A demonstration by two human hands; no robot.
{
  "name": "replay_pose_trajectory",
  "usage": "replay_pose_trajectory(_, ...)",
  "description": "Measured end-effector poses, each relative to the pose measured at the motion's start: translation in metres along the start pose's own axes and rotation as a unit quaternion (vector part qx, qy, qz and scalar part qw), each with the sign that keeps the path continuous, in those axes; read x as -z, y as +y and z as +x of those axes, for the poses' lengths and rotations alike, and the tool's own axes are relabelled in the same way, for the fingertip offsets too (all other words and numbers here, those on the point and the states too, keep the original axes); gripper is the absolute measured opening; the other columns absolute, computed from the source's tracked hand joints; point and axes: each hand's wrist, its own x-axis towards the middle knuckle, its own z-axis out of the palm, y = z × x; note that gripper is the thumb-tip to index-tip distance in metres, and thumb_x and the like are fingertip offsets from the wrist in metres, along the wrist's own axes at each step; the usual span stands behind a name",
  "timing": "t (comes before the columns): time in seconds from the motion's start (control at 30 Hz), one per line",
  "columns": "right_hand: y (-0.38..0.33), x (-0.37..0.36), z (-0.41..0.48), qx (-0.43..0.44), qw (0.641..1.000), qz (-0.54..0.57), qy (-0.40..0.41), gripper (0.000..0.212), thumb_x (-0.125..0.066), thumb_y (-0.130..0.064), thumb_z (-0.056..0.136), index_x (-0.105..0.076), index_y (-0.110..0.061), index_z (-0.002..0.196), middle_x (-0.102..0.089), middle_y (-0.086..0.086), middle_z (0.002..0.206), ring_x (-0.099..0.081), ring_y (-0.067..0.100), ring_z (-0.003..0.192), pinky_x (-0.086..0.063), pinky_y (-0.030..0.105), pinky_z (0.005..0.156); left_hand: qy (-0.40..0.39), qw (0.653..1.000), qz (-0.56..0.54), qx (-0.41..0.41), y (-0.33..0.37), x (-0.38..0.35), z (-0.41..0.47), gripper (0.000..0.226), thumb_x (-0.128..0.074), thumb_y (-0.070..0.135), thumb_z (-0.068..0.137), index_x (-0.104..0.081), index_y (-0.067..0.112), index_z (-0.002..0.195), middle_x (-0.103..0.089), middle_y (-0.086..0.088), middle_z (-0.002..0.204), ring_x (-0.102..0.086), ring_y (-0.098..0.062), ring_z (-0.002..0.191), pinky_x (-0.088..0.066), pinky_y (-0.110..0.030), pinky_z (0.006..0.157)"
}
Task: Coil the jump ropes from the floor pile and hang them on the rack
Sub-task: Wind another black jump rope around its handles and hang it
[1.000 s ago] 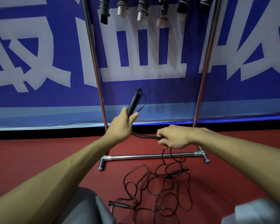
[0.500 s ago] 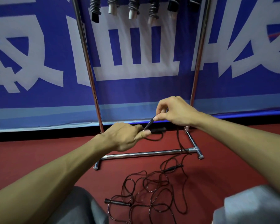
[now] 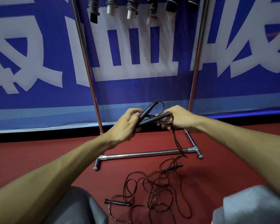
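Observation:
My left hand (image 3: 127, 125) grips the two black handles (image 3: 153, 119) of one jump rope, crossed in a V. My right hand (image 3: 178, 118) pinches the far end of the lower handle and a loop of dark cord. From that hand the cord (image 3: 178, 143) drops to the red floor. A tangled pile of dark rope (image 3: 153, 196) lies on the floor below, with one loose handle (image 3: 117, 203) at its left and another (image 3: 172, 168) at its upper right. The chrome rack (image 3: 144, 155) stands behind, and several coiled ropes (image 3: 132, 7) hang from its top.
A blue and white banner (image 3: 39, 62) covers the wall behind the rack. The rack's uprights (image 3: 87, 65) rise left and right of my hands. My grey-clad knees (image 3: 249, 207) fill the bottom corners of the view.
Both handles are now together in my left hand, crossed. My right hand has come down from pulling the cord upward and now holds a loop at the handle end. The view shifted slightly right.

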Motion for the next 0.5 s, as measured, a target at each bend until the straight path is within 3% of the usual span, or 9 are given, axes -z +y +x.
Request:
replay_pose_trajectory(0.13, -0.007, -0.024, 0.000, -0.032, 0.995, 0.013, -0.090, 0.019, -0.056, -0.019, 0.098, -0.067, -0.004, 0.091, -0.062, 0.003, 0.071, -0.045, 0.005, 0.049, -0.038, 0.015, 0.046, 0.080, 0.992, -0.092, 0.031, -0.009, 0.009, 0.012, 0.026, -0.024, 0.018, 0.106, -0.048, 0.017, 0.115, -0.042, -0.004, 0.064, -0.027, -0.009, 0.038, -0.022, -0.015, 0.040)
replay_pose_trajectory(0.27, -0.018, -0.039, -0.009, -0.088, 0.963, -0.069, -0.243, 0.006, -0.053, -0.014, 0.099, -0.054, -0.009, 0.095, -0.058, 0.006, 0.068, -0.057, 0.011, 0.053, -0.048, 0.020, 0.050, 0.138, 0.981, -0.119, 0.073, -0.017, 0.020, 0.017, 0.028, -0.031, 0.029, 0.106, -0.048, 0.018, 0.086, -0.039, -0.003, 0.061, -0.024, -0.010, 0.040, -0.021, -0.015, 0.041)
replay_pose_trajectory(0.33, -0.024, -0.041, -0.013, -0.084, 0.953, -0.105, -0.273, 0.005, -0.053, -0.013, 0.099, -0.052, -0.009, 0.096, -0.052, 0.007, 0.069, -0.065, 0.014, 0.058, -0.050, 0.025, 0.057, 0.104, 0.988, -0.084, 0.078, -0.024, 0.024, 0.016, 0.033, -0.040, 0.041, 0.102, -0.044, 0.016, 0.082, -0.036, -0.003, 0.062, -0.025, -0.010, 0.039, -0.023, -0.017, 0.038)
replay_pose_trajectory(0.43, -0.032, -0.037, -0.014, 0.001, 0.947, -0.216, -0.239, 0.007, -0.054, -0.018, 0.097, -0.054, -0.013, 0.093, -0.055, 0.005, 0.079, -0.068, 0.012, 0.061, -0.046, 0.030, 0.065, 0.032, 0.997, 0.024, 0.060, -0.034, 0.028, 0.012, 0.027, -0.062, 0.040, 0.092, -0.050, 0.015, 0.091, -0.037, -0.003, 0.068, -0.033, -0.013, 0.049, -0.031, -0.021, 0.041)
replay_pose_trajectory(0.5, -0.036, -0.034, -0.014, 0.063, 0.936, -0.282, -0.202, 0.012, -0.053, -0.025, 0.098, -0.059, -0.015, 0.093, -0.063, 0.003, 0.070, -0.068, 0.009, 0.059, -0.047, 0.024, 0.067, -0.050, 0.995, 0.074, 0.048, -0.039, 0.033, 0.012, 0.043, -0.079, 0.047, 0.076, -0.061, 0.018, 0.101, -0.053, -0.005, 0.075, -0.045, -0.017, 0.066, -0.045, -0.026, 0.059)
